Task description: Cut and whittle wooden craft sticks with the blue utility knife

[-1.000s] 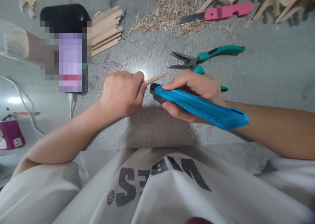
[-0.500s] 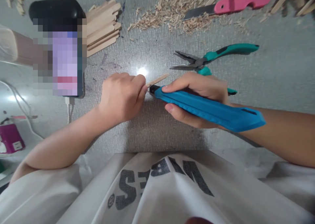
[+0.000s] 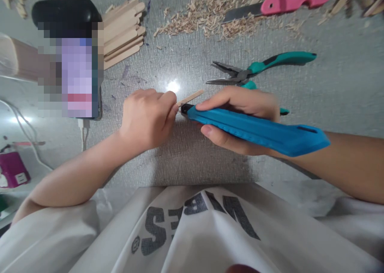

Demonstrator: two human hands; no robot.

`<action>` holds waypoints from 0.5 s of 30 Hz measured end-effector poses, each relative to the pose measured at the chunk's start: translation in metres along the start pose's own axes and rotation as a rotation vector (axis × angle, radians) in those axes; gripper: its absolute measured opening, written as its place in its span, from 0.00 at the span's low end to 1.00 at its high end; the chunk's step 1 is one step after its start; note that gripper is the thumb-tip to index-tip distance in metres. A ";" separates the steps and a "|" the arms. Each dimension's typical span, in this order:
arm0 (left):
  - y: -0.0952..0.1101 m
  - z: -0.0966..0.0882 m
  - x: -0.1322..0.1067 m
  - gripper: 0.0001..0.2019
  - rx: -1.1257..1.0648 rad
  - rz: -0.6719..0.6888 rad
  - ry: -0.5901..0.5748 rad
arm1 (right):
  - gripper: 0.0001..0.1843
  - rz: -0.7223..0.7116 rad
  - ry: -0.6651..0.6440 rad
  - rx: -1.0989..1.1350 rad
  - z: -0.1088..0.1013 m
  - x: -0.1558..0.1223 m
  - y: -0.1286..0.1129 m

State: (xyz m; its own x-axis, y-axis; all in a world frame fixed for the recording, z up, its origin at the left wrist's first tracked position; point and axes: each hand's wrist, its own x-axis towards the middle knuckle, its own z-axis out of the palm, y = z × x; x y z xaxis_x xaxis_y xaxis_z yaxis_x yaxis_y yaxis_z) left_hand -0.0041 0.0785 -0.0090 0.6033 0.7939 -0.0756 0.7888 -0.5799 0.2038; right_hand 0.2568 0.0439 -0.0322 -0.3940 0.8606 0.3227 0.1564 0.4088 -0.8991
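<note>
Over a textured tabletop [image 3: 183,161], left hand [image 3: 148,119] pinches a slim wooden stick [image 3: 193,95], right hand [image 3: 250,101] clasps a ridged cutter [image 3: 258,129].

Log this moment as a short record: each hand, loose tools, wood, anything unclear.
Left hand: holds a thin wooden stick
Right hand: grips a blue cutter, black tip near the stick
Pliers: jaws open, partly hidden by the right hand
Pink-handled knife: lying, blade over wood shavings
Spare sticks: piled, upper left
Unclear: whether the cutter's blade touches the stick
</note>
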 end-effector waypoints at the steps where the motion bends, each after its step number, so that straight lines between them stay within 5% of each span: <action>1: 0.000 0.001 0.000 0.20 0.008 0.003 0.002 | 0.11 0.006 0.000 0.005 0.000 0.000 0.000; 15: -0.002 0.006 -0.002 0.18 -0.060 0.008 0.054 | 0.08 0.068 -0.022 0.052 -0.005 0.005 -0.002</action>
State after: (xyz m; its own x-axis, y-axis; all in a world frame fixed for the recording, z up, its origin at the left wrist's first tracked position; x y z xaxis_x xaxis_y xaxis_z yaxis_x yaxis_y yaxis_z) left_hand -0.0060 0.0771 -0.0153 0.6014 0.7986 -0.0215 0.7743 -0.5760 0.2621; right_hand 0.2585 0.0490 -0.0270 -0.4038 0.8787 0.2545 0.1365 0.3330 -0.9330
